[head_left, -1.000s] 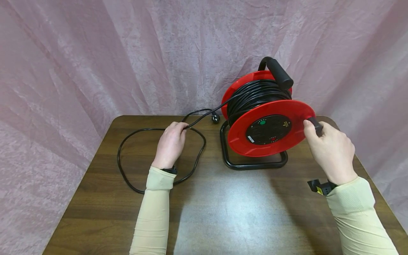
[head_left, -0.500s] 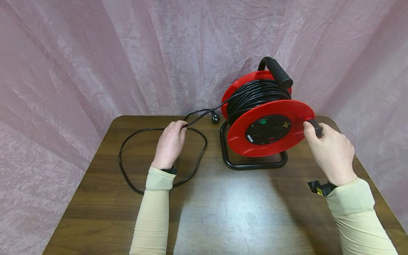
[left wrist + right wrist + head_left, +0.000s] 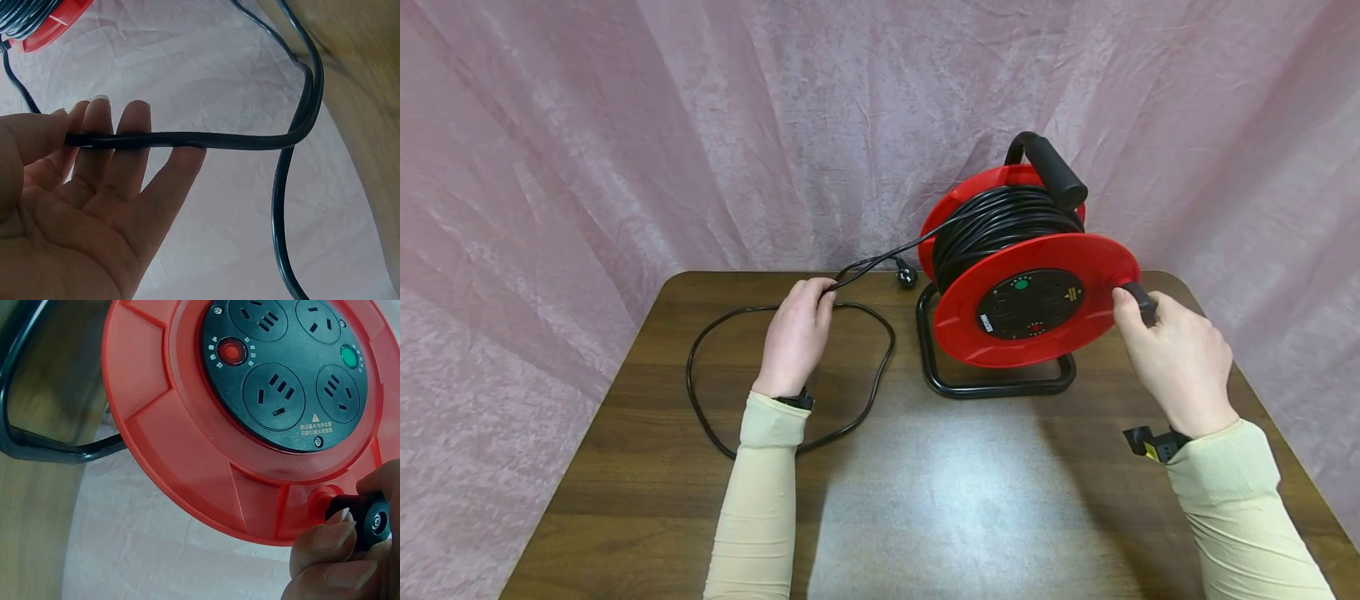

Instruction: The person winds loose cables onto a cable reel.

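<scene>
A red cable reel (image 3: 1037, 342) with black cable (image 3: 1000, 221) wound on its drum stands upright at the right of the table. My right hand (image 3: 1183, 358) grips the black crank knob (image 3: 372, 519) on the reel's front disc, fingers curled round it. My left hand (image 3: 797, 333) pinches the loose cable (image 3: 237, 141) between thumb and fingers, left of the reel. From there one stretch runs up to the drum, while the rest lies in a wide loop (image 3: 880, 379) on the table. The black plug (image 3: 906, 273) sits near the table's back edge.
The reel rests on a black tubular stand (image 3: 1000, 390) and has a padded carrying handle (image 3: 1056, 171) above. Sockets and red and green buttons (image 3: 232, 351) fill its dark front panel. Behind the wooden table (image 3: 625, 500) hangs a pink curtain (image 3: 820, 150).
My left hand has edged slightly up and left with the cable. The loop on the table has shifted right and changed shape. The reel's panel has turned slightly; my right hand stays on the knob.
</scene>
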`<action>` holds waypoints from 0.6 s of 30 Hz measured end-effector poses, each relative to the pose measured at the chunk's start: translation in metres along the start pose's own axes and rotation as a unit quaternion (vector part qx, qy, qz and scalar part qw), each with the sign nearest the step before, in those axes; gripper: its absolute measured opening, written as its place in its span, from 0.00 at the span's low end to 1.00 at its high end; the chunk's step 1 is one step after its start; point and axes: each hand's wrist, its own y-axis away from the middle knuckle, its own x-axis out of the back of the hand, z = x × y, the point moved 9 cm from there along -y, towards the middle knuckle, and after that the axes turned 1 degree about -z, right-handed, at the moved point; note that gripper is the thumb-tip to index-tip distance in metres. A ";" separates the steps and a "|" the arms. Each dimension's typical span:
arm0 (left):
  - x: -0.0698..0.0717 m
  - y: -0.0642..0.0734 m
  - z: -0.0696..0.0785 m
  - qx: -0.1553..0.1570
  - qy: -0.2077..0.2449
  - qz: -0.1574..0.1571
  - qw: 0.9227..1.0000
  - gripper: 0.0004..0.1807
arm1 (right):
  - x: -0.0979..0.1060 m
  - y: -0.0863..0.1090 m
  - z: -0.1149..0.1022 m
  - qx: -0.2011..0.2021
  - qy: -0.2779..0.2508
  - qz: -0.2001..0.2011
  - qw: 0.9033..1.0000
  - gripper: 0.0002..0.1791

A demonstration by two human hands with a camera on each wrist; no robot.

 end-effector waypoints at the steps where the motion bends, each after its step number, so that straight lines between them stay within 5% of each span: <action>1: 0.000 0.000 0.000 0.003 -0.001 -0.003 1.000 0.13 | 0.000 0.000 0.000 0.000 0.000 0.000 1.000 0.31; 10: -0.006 0.002 -0.001 0.013 -0.034 -0.029 0.999 0.14 | 0.001 -0.001 -0.002 0.004 -0.002 0.000 1.000 0.31; 18: -0.009 0.020 0.003 -0.011 -0.088 -0.081 0.993 0.20 | 0.002 -0.001 -0.003 0.013 0.001 -0.008 1.000 0.30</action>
